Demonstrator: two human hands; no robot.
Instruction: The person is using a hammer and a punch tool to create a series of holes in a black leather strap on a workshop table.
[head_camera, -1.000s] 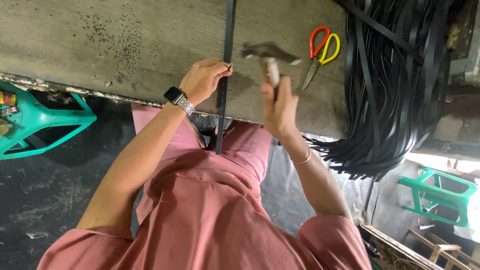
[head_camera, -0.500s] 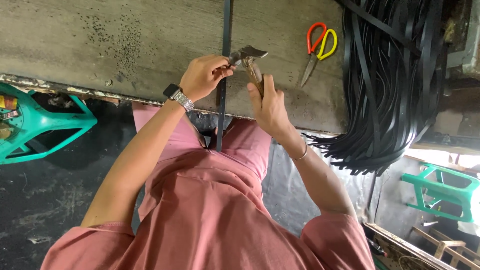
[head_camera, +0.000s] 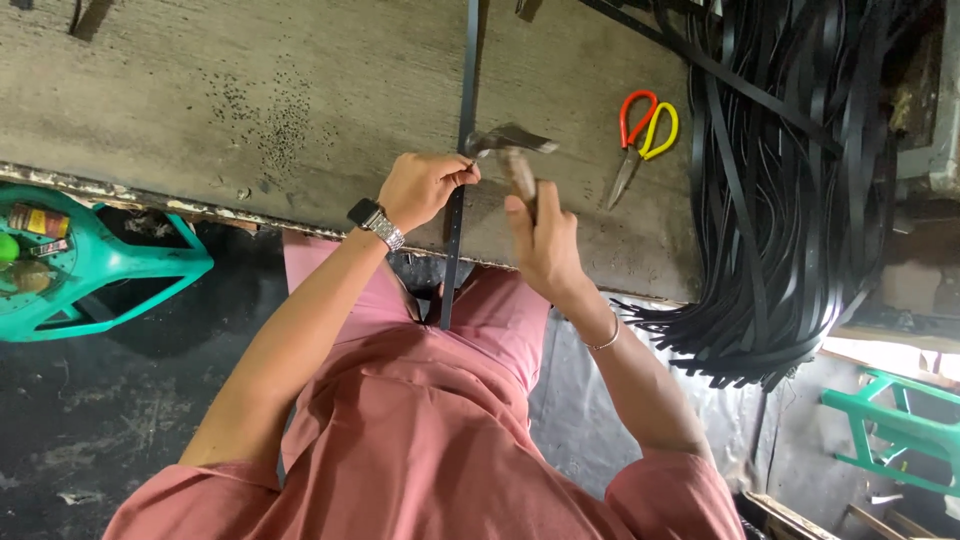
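Observation:
A long black strip lies across the worn grey workbench and hangs over its near edge. My left hand, with a metal watch on the wrist, pinches something small against the strip; the object in the fingertips is too small to identify. My right hand grips the wooden handle of a claw hammer. The hammer's steel head sits right over the strip, just beside my left fingertips.
Scissors with one red and one yellow handle lie on the bench to the right. A thick bundle of black strips drapes over the right end. A teal plastic stool holding small items stands at left, another green stool at lower right.
The hammer head has come down and leftward from beside the scissors to the strip at my left fingertips. My left hand has stayed pinched on the strip.

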